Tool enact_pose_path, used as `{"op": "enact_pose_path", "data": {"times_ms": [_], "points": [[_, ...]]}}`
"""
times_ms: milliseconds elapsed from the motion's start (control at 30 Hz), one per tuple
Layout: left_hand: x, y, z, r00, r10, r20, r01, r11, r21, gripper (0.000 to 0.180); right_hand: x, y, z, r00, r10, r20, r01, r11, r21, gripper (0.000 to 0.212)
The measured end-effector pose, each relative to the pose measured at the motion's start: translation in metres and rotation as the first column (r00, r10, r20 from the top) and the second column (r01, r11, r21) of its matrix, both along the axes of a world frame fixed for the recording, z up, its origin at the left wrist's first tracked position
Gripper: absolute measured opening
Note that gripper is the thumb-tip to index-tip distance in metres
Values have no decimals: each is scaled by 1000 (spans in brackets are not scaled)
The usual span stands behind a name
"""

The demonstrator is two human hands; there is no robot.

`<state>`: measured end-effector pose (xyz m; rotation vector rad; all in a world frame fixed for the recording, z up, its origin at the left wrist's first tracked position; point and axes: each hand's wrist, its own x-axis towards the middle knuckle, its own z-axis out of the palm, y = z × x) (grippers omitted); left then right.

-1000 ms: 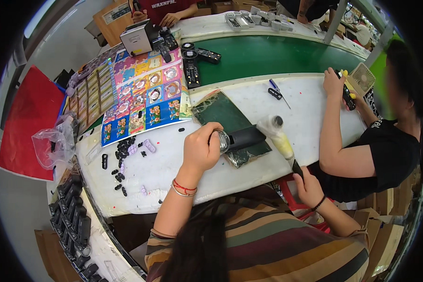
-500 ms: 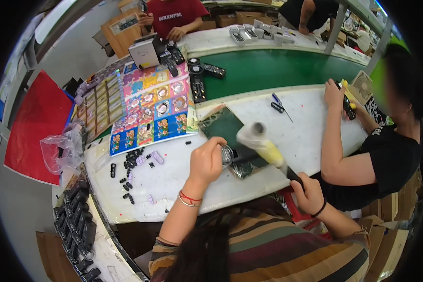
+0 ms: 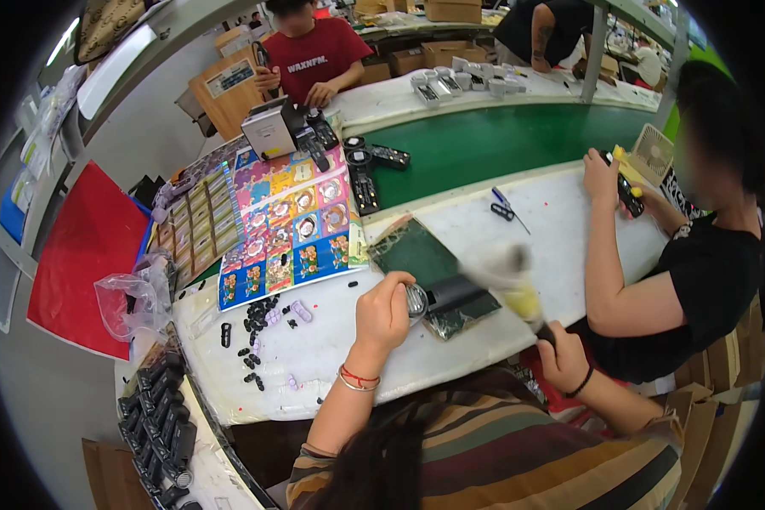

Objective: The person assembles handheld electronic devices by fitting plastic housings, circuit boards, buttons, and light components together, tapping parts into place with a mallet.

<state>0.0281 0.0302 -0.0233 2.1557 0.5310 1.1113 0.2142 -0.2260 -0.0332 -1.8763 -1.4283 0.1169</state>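
My left hand [image 3: 382,316] is closed around the end of a black handheld device [image 3: 457,294], whose round clear-and-metal end shows at the fingers. The device lies across a dark green pad [image 3: 416,253] with worn edges. My right hand [image 3: 563,361] grips the black handle of a mallet [image 3: 521,299]. Its pale head and yellow neck are smeared by motion, above the right side of the pad and apart from the device.
Small black parts [image 3: 259,319] and a lilac part [image 3: 301,311] lie left of my left hand. Beyond are colourful sticker sheets [image 3: 302,229], a screwdriver [image 3: 503,200] and a green belt [image 3: 484,140]. Black devices [image 3: 157,425] stand at lower left. A co-worker's arm [image 3: 608,255] is close on the right.
The mallet head has swung a little to the right and is more blurred. My left hand stays on the device. The whole view has shifted slightly, with the scene lower and further right.
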Motion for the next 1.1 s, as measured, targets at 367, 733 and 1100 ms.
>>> {"op": "enact_pose_path", "data": {"times_ms": [367, 733, 1100], "points": [[-2, 1, -2, 999, -3, -34, 2, 1000, -8, 20, 18, -25, -4, 973, -136, 185, 157, 982, -105, 20], [-4, 0, -4, 1000, 15, -10, -15, 1000, 16, 19, 21, -21, -22, 957, -117, 265, 190, 944, -268, 24], [-7, 4, -11, 998, 53, 27, -50, 994, -96, 22, 25, 98, 7, 875, -64, 481, 5, 992, 124, 44]]}}
